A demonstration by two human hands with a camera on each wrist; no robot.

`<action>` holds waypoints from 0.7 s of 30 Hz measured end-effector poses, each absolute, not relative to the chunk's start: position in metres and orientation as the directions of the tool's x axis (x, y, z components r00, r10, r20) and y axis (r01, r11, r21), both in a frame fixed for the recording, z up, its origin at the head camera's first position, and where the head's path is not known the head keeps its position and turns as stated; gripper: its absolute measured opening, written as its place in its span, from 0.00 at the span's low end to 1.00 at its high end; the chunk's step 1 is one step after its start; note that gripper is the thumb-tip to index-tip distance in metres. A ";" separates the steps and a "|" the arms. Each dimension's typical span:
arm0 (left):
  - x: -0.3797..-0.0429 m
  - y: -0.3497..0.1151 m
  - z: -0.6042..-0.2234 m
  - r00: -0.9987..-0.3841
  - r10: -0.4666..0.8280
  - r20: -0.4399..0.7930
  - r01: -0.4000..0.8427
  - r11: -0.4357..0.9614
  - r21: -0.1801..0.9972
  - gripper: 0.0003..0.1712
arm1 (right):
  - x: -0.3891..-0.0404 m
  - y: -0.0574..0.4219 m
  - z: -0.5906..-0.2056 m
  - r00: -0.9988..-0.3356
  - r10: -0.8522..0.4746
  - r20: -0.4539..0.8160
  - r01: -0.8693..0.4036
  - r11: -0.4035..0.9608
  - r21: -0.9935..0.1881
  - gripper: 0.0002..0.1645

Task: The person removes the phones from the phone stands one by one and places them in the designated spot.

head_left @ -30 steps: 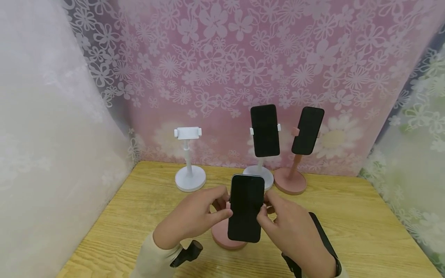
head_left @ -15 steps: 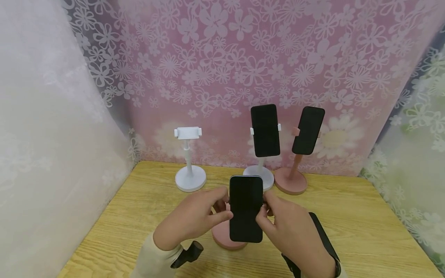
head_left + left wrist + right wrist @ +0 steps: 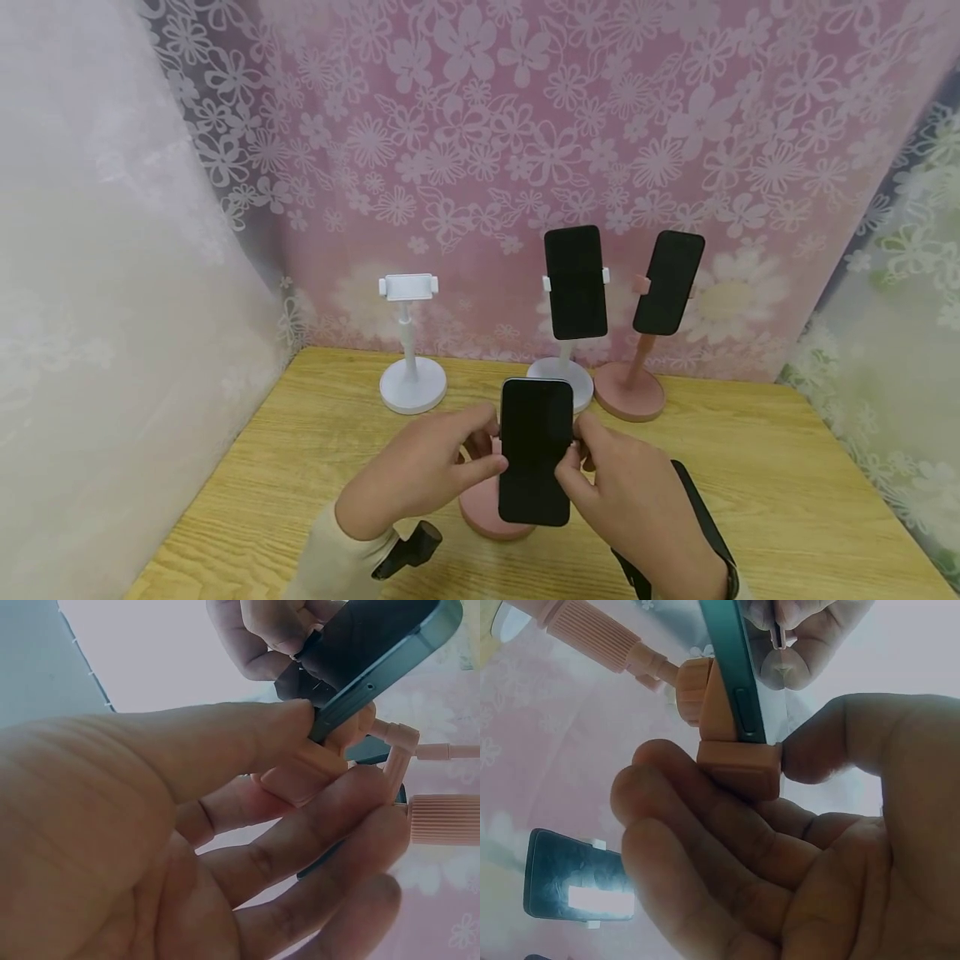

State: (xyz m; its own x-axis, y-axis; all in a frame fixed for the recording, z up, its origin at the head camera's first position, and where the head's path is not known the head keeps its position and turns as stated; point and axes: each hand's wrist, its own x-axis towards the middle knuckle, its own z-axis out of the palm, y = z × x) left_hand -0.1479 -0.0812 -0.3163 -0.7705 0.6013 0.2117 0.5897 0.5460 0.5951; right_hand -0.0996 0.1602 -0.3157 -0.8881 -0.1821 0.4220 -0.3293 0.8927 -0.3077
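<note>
A black smartphone (image 3: 536, 454) stands nearly upright in the clamp of a pink phone stand (image 3: 483, 508), whose round base shows behind its lower left. My left hand (image 3: 427, 462) is at the phone's left edge. In the left wrist view its thumb is at the phone's edge, and its fingers curl behind the pink clamp end (image 3: 304, 776). My right hand (image 3: 626, 483) is at the right edge. The right wrist view shows its thumb and fingers pinching the other pink clamp end (image 3: 739, 769), which hooks round the phone's side.
Behind stand an unloaded white phone stand (image 3: 411, 383), a white stand holding a phone (image 3: 576, 283) and a pink stand holding another phone (image 3: 669, 283). A dark flat object (image 3: 701, 508) lies on the wooden table (image 3: 300, 450), partly under my right forearm. A floral curtain (image 3: 480, 167) hangs behind.
The phone has turned from a slight tilt to nearly upright, with its lower end swinging a little right. Both hands keep their places at its sides.
</note>
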 end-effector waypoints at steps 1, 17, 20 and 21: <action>-0.148 -0.081 -0.316 -0.769 0.602 0.214 0.591 0.543 0.596 0.09 | -0.099 0.161 -0.316 -0.887 -0.182 0.425 -0.330 0.893 -0.306 0.09; -0.148 -0.080 -0.318 -0.762 0.612 0.214 0.595 0.528 0.606 0.08 | -0.099 0.162 -0.318 -0.880 -0.181 0.440 -0.333 0.896 -0.296 0.10; -0.149 -0.080 -0.317 -0.761 0.612 0.214 0.593 0.525 0.610 0.08 | -0.099 0.162 -0.318 -0.876 -0.185 0.445 -0.338 0.895 -0.291 0.10; -0.149 -0.080 -0.317 -0.761 0.612 0.214 0.594 0.525 0.610 0.08 | -0.099 0.162 -0.318 -0.876 -0.186 0.446 -0.338 0.895 -0.290 0.10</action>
State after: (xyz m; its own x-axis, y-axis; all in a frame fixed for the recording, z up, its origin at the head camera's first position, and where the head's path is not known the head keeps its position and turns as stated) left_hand -0.1488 -0.0800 -0.3173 -0.7614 0.6119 0.2143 0.5935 0.5248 0.6102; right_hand -0.0994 0.1622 -0.3182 -0.8756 -0.1858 0.4459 -0.3378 0.8954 -0.2901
